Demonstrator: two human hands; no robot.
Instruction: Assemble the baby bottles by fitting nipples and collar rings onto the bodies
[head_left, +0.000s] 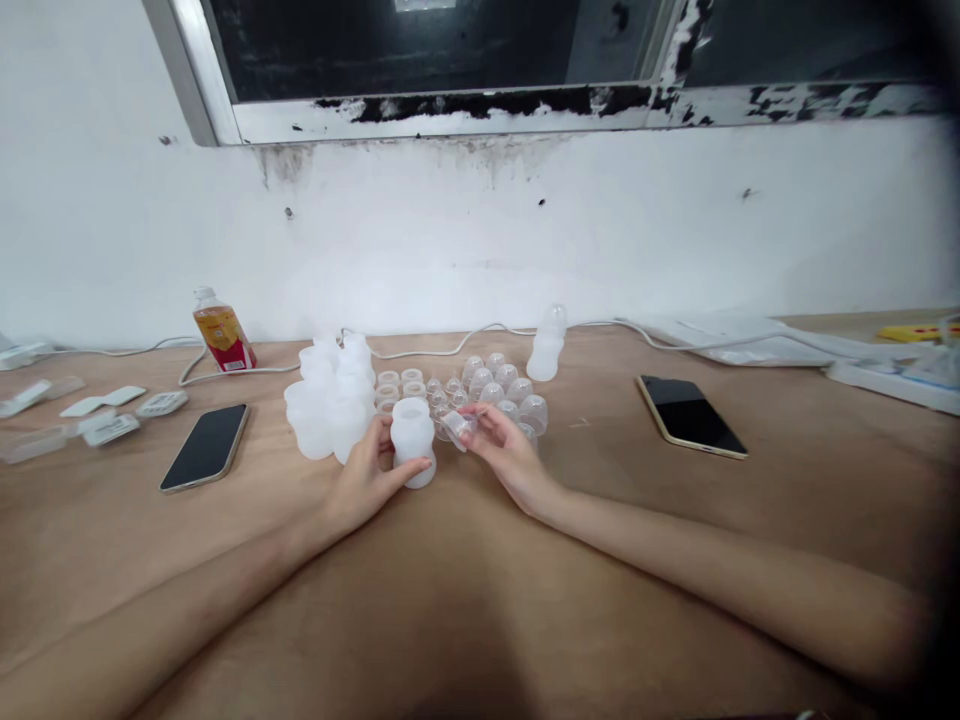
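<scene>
Front: bare table (pixel 465 600), free to pass.
Behind: bottles (pixel 330 410) and caps (pixel 495 385) block.
Sides: phones (pixel 204 447) (pixel 691 415) lie flat.

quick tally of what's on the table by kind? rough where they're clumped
Smartphones: 2 (one left, one right)
Drink bottle with red label: 1
Assembled white bottle with cap: 1
White bottle bodies: about 6, one in the left hand
Clear caps: about 10, one in the right hand
White rings: about 4
Total: about 24
</scene>
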